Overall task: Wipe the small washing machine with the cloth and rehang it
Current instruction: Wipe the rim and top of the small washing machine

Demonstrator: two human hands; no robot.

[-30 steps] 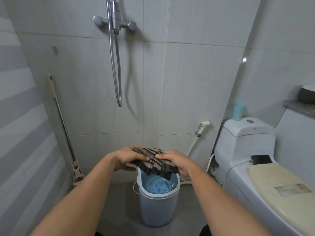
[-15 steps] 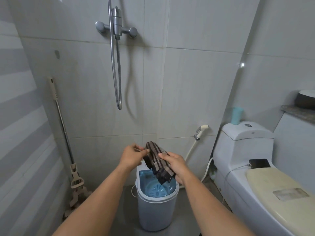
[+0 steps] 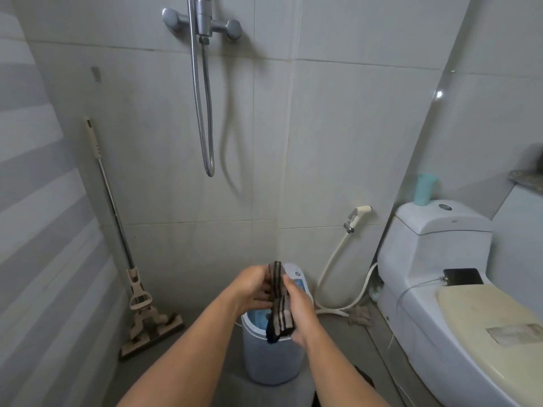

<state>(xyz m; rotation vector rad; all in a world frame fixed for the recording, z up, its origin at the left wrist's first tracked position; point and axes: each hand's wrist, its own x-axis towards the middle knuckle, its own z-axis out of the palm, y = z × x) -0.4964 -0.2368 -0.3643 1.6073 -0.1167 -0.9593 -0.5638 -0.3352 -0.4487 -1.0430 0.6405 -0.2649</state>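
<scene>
A small round washing machine (image 3: 273, 362) stands on the floor in front of me, pale grey with a blue tub and its lid raised at the back. Above its opening I hold a brown cloth (image 3: 279, 304) with dark stripes, folded into a narrow strip that hangs down. My left hand (image 3: 252, 287) grips the cloth's upper part from the left. My right hand (image 3: 299, 312) clasps it from the right, lower down. The hands and cloth hide most of the tub.
A squeeze mop (image 3: 141, 295) leans against the left wall. A shower mixer (image 3: 202, 22) with a hose hangs on the tiled wall above. A white toilet (image 3: 458, 289) fills the right side, with a bidet sprayer (image 3: 357, 217) and hose beside it.
The cloth has gone from spread flat over the machine's rim to a folded, upright strip held between both hands. My view has drawn back and tilted, showing more floor.
</scene>
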